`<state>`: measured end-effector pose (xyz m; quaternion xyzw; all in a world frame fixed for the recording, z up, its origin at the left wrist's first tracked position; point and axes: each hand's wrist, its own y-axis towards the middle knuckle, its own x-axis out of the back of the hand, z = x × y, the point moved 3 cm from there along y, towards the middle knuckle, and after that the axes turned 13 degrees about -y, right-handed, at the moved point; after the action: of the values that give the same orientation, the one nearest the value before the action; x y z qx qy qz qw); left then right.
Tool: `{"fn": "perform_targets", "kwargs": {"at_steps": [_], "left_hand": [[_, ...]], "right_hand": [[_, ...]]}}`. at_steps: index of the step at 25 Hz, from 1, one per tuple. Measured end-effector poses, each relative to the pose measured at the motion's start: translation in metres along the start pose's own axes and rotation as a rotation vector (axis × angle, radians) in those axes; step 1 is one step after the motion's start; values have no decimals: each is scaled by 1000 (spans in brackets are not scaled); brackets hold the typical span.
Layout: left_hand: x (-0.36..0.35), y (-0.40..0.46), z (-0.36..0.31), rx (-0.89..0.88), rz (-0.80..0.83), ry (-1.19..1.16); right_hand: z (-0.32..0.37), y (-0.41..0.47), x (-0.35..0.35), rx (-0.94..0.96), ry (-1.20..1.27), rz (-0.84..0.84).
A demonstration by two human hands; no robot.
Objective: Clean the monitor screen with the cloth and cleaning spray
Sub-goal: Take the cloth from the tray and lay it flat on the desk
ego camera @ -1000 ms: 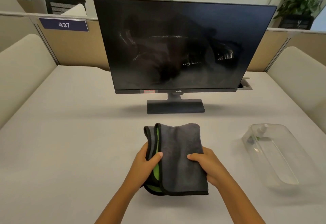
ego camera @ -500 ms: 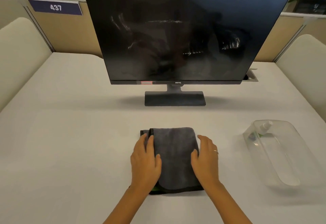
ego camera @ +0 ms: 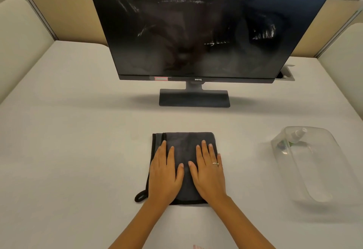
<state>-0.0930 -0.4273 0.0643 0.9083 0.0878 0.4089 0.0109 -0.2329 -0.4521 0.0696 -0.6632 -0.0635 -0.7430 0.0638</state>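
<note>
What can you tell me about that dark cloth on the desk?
The cloth is dark grey, soft and plush like microfibre, with a black stitched edge and a small black loop at its near left corner. It lies folded into a flat rectangle on the white desk, in front of the monitor's stand. The left hand and right hand press flat on it, side by side.

Cloth (ego camera: 184, 142): dark grey, soft napped fabric, matt, with a stitched black edge.
Monitor screen (ego camera: 196, 23): glossy black, streaked and smeared.
Stand base (ego camera: 194, 98): matt dark grey, probably plastic.
Container (ego camera: 314, 166): clear, glossy plastic.
Desk (ego camera: 78, 140): smooth, matt, off-white.
</note>
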Motion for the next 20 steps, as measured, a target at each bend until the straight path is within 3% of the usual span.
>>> {"fn": "perform_targets", "kwargs": {"at_steps": [6,10,12,17,20], "left_hand": [[19,5,-1,215,-176,-204],[29,6,4,357,-78,-261],[32,9,4,362,-11,-248],[41,16,2,260,-102,-357],[39,19,4,277,-54,-304]], "right_hand": [[-9,-7,14,-74,270,-94],[-17,-18,17,-62,311,-116],[-20,-21,18,-70,317,-111],[-19,-24,22,-82,327,-124],[-13,-24,22,-42,255,-134]]}}
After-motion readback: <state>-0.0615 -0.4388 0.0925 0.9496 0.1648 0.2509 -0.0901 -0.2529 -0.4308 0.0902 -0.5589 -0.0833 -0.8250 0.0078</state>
